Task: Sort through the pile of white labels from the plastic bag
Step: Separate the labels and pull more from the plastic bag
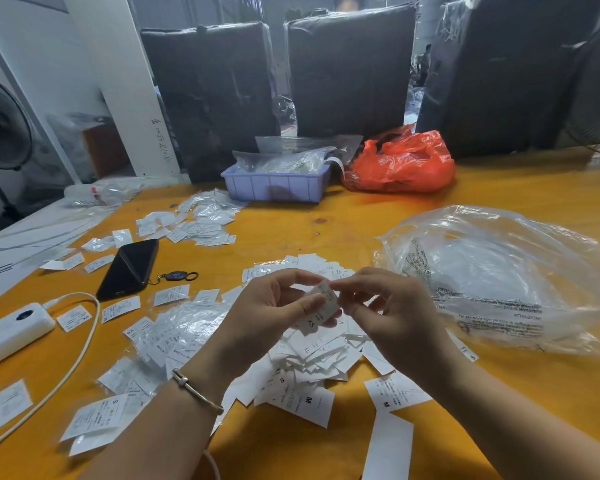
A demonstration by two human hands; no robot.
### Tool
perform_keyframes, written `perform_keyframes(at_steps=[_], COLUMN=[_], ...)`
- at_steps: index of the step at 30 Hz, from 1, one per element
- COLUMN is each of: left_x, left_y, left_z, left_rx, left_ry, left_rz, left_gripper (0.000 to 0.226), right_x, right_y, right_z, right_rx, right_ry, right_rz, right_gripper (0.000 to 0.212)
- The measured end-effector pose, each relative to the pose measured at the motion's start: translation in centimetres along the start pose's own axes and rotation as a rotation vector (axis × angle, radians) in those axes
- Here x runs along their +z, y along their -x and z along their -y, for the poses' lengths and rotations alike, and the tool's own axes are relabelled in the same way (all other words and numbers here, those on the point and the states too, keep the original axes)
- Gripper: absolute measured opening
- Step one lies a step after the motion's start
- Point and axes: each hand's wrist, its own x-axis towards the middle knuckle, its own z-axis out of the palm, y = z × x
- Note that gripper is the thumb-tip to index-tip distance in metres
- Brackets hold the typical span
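A pile of white labels point(312, 358) printed with size letters lies on the yellow table point(326, 223), right below my hands. My left hand point(267, 313) holds a small stack of labels point(321, 304), the front one marked XS, between thumb and fingers. My right hand point(392, 306) pinches the top edge of that same stack with thumb and forefinger. The large clear plastic bag point(499, 271) with printed warnings lies crumpled just right of my right hand.
A black phone point(129, 265) with a key fob, a white power bank point(11, 332) and its cable lie to the left among scattered labels. A second label heap point(194, 220), a blue tray point(274, 185) and an orange bag point(402, 161) sit farther back.
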Motion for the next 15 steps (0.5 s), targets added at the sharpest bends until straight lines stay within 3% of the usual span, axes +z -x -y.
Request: perform_keyframes(at_steps=[5,9,15], left_x=[0.35,0.11,0.15], left_y=[-0.01,0.0,0.04], left_z=[-0.07,-0.04,0.04], left_rx=[-0.017,-0.002,0.045], left_ry=[0.012,-0.015,-0.035], left_rz=[0.009,-0.026,-0.075], left_gripper=[0.03,0.028,0.022], right_x=[0.41,0.01,-0.02], right_y=[0.24,-0.06,-0.09], right_z=[0.12,-0.02,-0.09], right_rx=[0.001,0.12,0.112], right_ry=[-0.014,-0.187,-0.143], right_rz=[0.082,0.16,0.081], right_gripper=[0.022,0.022,0.013])
